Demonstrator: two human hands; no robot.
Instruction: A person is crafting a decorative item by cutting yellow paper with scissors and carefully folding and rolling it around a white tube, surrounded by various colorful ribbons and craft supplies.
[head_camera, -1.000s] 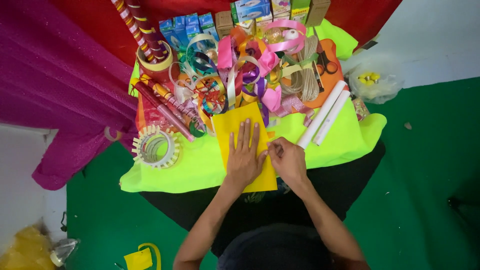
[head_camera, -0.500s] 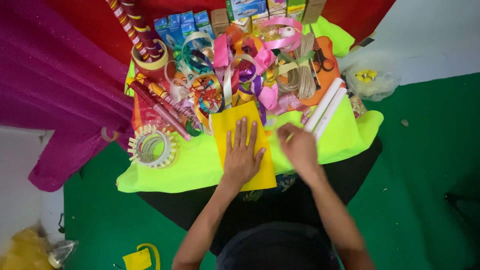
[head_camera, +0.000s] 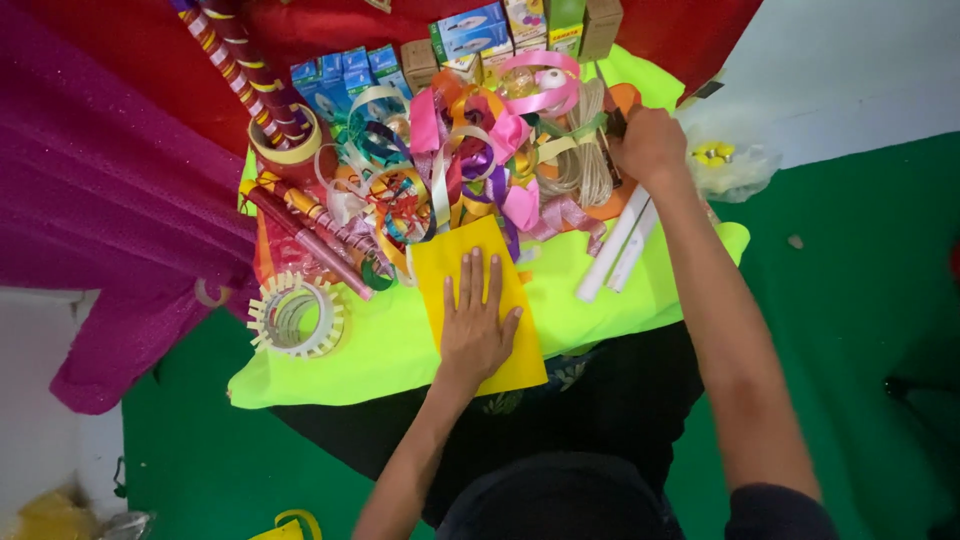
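My left hand (head_camera: 476, 325) lies flat with fingers spread on a yellow sheet (head_camera: 445, 262), pressing it onto the neon yellow-green cloth (head_camera: 380, 345) of the table. My right hand (head_camera: 650, 145) is stretched to the back right of the table. Its fingers are curled around a dark-handled tool (head_camera: 613, 124), apparently scissors, lying on an orange piece (head_camera: 622, 98). Most of the tool is hidden under the hand.
A heap of coloured ribbons (head_camera: 465, 160) fills the table's middle. Twine (head_camera: 585, 165), white paper rolls (head_camera: 615, 245), wrapped sticks (head_camera: 310, 235), a toothed tape ring (head_camera: 295, 315) and small boxes (head_camera: 470, 30) surround it. Purple cloth (head_camera: 110, 200) hangs left, above green floor (head_camera: 860, 300).
My right hand left the yellow sheet and moved up and right to the back of the table, where it closed on the dark tool. The left hand stayed flat on the sheet.
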